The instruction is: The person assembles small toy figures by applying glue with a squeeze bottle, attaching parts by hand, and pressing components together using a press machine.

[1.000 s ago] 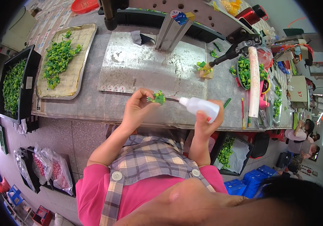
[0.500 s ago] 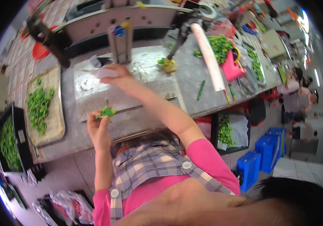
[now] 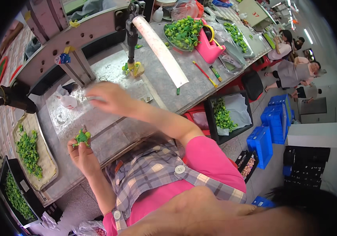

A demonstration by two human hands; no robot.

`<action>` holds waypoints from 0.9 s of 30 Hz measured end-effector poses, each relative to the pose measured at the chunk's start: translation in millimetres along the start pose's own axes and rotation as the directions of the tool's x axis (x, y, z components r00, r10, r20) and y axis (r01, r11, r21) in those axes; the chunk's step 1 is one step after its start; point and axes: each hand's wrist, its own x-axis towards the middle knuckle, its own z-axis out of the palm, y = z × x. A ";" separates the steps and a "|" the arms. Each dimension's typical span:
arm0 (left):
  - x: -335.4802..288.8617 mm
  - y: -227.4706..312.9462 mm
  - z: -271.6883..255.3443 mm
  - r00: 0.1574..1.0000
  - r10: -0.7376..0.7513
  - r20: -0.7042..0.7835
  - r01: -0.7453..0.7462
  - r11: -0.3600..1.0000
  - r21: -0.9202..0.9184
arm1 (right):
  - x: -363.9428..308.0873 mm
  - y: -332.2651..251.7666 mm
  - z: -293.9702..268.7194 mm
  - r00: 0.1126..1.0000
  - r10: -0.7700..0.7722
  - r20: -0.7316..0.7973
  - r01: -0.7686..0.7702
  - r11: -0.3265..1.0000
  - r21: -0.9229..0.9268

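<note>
My left hand (image 3: 85, 159) pinches a small green toy figure (image 3: 82, 137), with lighter green round parts, between thumb and fingers above the table's near side. Higher up and to the right, my right hand (image 3: 111, 98) is over the worn metal plate (image 3: 105, 114), slightly blurred. Its fingers are stretched out and nothing shows in them. Left of those fingertips, apart from them, a small white container (image 3: 68, 103) with a reddish mark rests on the plate, beside a crumpled whitish piece (image 3: 60, 91).
A cloth-lined tray (image 3: 52, 163) of green figures lies at left, a black crate (image 3: 31, 196) below it. A block (image 3: 138, 70) sits under a dark rod. To the right are a long white strip (image 3: 162, 53), a pink watering can (image 3: 208, 51) and another black crate (image 3: 239, 131).
My right hand has let go of the white container, which now rests on the plate, and has drawn back from it. The whole view has turned. My left hand still holds the green figure.
</note>
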 end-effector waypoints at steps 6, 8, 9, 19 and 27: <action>8.2 -4.6 -1.1 0.999 -0.025 -0.030 0.025 1.000 -0.007 | -90.2 49.1 -164.5 0.987 0.133 -0.089 -0.156 0.679 -0.717; 13.8 -9.4 3.4 0.997 -0.079 0.021 0.080 0.995 -0.057 | -111.9 60.2 -194.0 0.986 0.167 0.023 -0.071 0.538 -0.840; 14.1 -11.8 9.2 0.996 -0.082 0.018 0.083 0.995 -0.054 | -117.8 59.3 -199.7 0.975 0.173 0.139 0.033 0.508 -0.861; 10.3 -21.2 47.8 0.982 -0.181 0.057 0.178 0.983 0.046 | -114.1 67.5 -193.7 0.988 0.124 0.093 -0.006 0.632 -0.775; 2.5 -27.8 52.6 0.988 -0.105 0.115 0.072 0.962 0.265 | -106.0 -2.7 -114.8 0.718 0.695 -0.033 -0.455 0.505 0.733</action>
